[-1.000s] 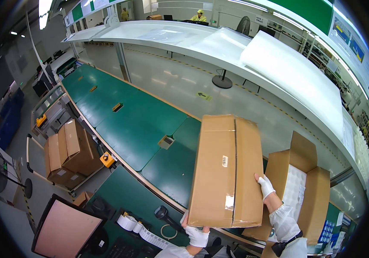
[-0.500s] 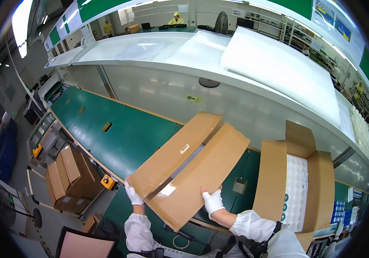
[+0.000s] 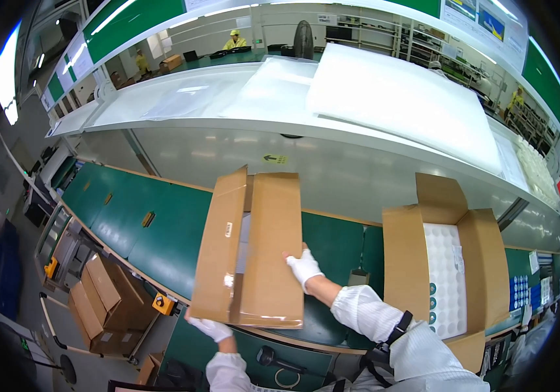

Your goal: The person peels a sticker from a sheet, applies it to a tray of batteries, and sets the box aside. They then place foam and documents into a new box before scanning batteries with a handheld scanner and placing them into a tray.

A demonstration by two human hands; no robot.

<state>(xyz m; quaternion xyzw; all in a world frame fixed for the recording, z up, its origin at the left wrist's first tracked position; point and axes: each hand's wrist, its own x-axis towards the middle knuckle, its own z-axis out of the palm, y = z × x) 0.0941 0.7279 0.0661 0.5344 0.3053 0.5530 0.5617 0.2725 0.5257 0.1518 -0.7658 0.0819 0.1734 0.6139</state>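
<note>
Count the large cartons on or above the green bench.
2: the handled carton, between the left hand and right hand; and the wide-open carton to its right.

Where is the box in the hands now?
In the head view, the cardboard box is left of centre over the green table, between the left hand at its near corner and the right hand.

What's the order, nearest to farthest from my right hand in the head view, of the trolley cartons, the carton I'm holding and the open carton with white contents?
1. Carton you're holding: touching your right hand, on its left.
2. Open carton: to the hand's right.
3. Trolley cartons: at the far left.
</note>
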